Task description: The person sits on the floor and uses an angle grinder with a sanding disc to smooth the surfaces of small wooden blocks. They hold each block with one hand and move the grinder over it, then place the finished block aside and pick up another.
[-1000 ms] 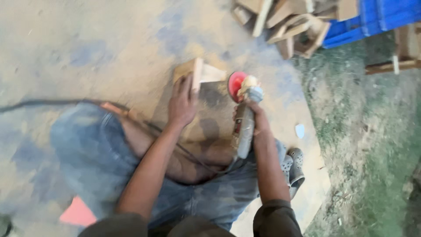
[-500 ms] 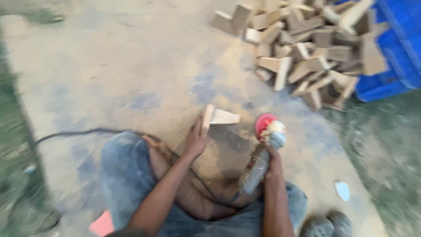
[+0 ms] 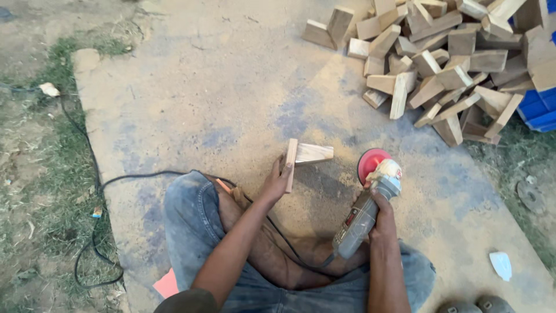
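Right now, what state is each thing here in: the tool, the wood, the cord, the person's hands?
Left hand: gripping the T-shaped wooden piece, held upright on the ground.
Right hand: wrapped around the angle grinder.
Red sanding disc: off the wood; spinning cannot be told.
Black cord: slack, looped.
Wood blocks: heaped loosely.

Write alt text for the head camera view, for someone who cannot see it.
A person sits cross-legged on a dusty slab, left hand steadying a T-shaped wooden piece, right hand gripping an angle grinder with a red disc. A pile of wooden offcuts lies beyond, and a black cable trails to the left.
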A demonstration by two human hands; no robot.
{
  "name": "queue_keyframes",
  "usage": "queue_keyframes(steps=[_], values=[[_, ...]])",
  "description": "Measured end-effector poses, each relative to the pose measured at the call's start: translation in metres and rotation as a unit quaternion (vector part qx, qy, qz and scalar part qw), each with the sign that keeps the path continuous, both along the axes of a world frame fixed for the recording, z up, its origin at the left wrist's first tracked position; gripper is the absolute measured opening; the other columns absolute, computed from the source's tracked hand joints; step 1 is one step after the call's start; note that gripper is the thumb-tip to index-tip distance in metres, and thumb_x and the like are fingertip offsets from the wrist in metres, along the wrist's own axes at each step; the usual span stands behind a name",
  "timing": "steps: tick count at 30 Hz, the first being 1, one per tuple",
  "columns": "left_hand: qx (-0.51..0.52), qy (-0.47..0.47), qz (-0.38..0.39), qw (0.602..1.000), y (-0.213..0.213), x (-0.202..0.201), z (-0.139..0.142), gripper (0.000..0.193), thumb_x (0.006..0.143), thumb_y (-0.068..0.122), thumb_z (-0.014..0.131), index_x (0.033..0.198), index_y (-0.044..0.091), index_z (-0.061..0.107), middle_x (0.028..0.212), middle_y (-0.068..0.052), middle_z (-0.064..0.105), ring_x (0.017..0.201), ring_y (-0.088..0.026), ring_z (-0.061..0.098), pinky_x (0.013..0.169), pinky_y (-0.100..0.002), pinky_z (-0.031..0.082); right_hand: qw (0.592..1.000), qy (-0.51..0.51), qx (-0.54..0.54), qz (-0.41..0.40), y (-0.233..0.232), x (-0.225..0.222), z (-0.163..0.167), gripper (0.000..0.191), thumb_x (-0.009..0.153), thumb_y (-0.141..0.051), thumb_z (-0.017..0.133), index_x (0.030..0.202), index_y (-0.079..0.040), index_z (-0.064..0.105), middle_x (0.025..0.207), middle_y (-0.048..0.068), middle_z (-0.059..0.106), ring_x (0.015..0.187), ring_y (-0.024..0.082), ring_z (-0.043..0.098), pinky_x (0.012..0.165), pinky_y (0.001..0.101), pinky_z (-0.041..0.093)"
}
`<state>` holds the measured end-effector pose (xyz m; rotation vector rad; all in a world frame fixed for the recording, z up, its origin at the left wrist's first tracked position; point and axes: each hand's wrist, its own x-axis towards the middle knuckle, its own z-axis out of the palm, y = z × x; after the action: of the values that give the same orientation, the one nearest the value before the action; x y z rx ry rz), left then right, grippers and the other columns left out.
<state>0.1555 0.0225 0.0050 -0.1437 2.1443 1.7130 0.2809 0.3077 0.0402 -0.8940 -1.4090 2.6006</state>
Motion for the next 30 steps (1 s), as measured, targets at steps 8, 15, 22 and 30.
queue_keyframes(steps=[8,15,22,30], values=[[0.045,-0.105,0.103,0.988,0.006,-0.011,-0.001,0.067,0.098,0.048,0.037,0.161,0.024,0.038,0.129,-0.025,0.070,0.104,-0.043,0.073,0.070,-0.042,0.062,0.999,-0.039,-0.018,-0.015,0.011,0.000,-0.019,0.037,0.093,-0.040,0.067,0.118,-0.014,0.063,0.088,0.009,0.067,0.074,0.025,0.068,0.065,0.0416,0.058],[0.007,-0.008,0.096,0.995,0.011,-0.008,0.003,0.076,0.101,0.052,0.050,0.161,0.012,0.025,0.159,-0.019,0.040,0.145,-0.035,0.042,0.108,-0.047,0.047,1.000,-0.024,-0.018,0.008,-0.004,-0.001,0.008,0.035,0.085,-0.032,0.066,0.117,-0.016,0.063,0.085,0.008,0.066,0.067,0.026,0.066,0.053,0.0473,0.056],[-0.166,0.080,-0.073,0.980,0.012,0.003,-0.028,0.106,0.088,0.050,0.072,0.162,-0.004,0.017,0.149,-0.034,0.047,0.137,-0.045,0.049,0.112,-0.046,0.043,0.994,-0.100,0.012,-0.041,-0.020,0.013,0.037,0.032,0.083,-0.035,0.076,0.101,-0.012,0.063,0.073,0.008,0.063,0.052,0.024,0.060,0.045,0.0408,0.052],[-0.287,0.131,-0.137,0.939,0.006,-0.002,-0.053,0.098,0.068,0.049,0.087,0.142,-0.004,0.050,0.133,-0.030,0.062,0.124,-0.044,0.059,0.106,-0.048,0.047,0.999,-0.013,0.001,-0.041,-0.015,0.004,0.037,0.035,0.085,-0.024,0.076,0.114,-0.005,0.067,0.089,0.010,0.070,0.073,0.022,0.071,0.064,0.0349,0.061]])
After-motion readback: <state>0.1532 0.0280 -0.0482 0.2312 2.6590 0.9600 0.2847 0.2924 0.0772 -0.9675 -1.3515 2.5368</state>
